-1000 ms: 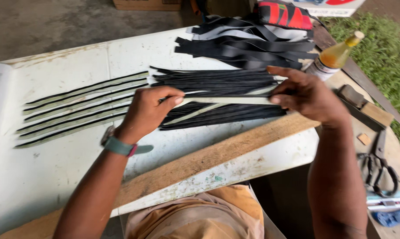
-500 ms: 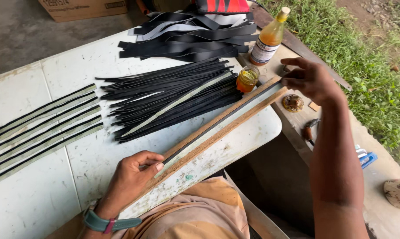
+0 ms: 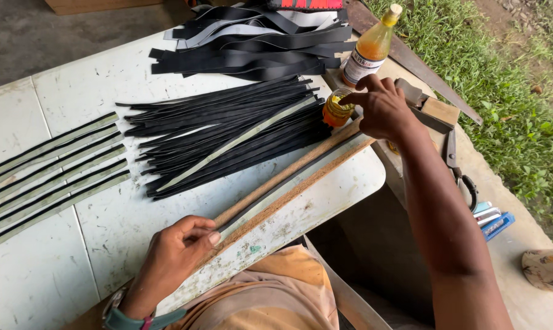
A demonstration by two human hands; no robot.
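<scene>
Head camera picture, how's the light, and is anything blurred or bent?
Head view: soft, even daylight, no hard shadows or glare on the white table; the black strips and right hand are sharp; the left hand is sharp too; table edges bow slightly outward, hinting at wide-angle distortion.

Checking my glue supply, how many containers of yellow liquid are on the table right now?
2. A tall bottle stands at the table's far right corner, and a small open jar sits just before it, under the right hand. Others may be hidden.
</scene>
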